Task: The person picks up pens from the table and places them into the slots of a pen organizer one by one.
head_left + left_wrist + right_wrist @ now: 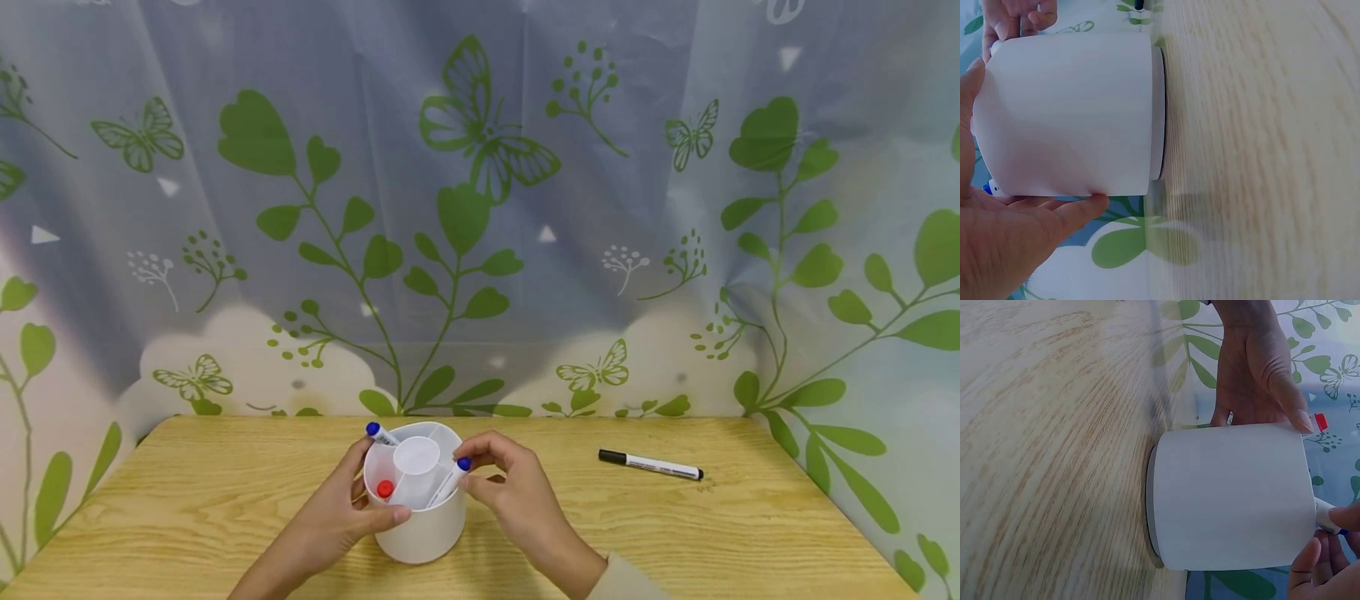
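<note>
A round white pen organizer [420, 537] with compartments and a central cup stands upright on the table. My left hand [330, 517] grips its left side, thumb over the front rim and fingers round the far wall. With thumb and fingertips, my right hand [517, 492] pinches a white marker with a blue end [450, 482], which leans inside the right compartment. Another blue-ended marker [382, 433] sticks up at the back left. In the left compartment a red-ended marker [385, 489] shows its top; in the right wrist view this red end [1321, 422] pokes past the rim.
A black-capped white marker [651, 465] lies on the wooden table [225, 475], right of the organizer. Behind the table's back edge hangs a curtain [480, 292] printed with green leaves and butterflies.
</note>
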Motion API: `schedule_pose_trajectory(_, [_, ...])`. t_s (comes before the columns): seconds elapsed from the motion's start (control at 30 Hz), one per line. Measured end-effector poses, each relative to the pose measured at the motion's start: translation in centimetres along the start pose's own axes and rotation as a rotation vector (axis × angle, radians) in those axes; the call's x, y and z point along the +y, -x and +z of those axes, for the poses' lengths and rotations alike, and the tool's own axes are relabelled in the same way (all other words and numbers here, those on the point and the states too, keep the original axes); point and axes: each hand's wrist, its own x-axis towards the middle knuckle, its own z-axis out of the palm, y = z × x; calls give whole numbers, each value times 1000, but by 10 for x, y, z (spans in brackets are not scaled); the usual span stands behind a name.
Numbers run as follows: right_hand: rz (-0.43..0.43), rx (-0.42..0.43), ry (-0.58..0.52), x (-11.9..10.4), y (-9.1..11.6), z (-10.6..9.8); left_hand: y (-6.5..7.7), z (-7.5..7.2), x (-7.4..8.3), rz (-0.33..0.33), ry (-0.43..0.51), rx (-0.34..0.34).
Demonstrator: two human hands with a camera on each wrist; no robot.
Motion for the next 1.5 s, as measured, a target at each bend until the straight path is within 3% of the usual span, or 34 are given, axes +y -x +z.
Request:
schedule_pose_trajectory(0.37, [26, 61, 24, 5, 5, -20, 0, -1, -1, -6, -5, 0])
schedule_pose_trajectory(0.87, [138, 170, 49, 15, 10, -74, 1, -6, 0, 2, -46, -12])
schedule_pose_trajectory(1.2, [182, 209, 176, 24, 15, -122, 2, -11, 0, 3, -38, -39])
schedule_pose_trajectory(1.5, [171, 184, 300, 38, 24, -163, 2, -15, 0, 25, -25, -86])
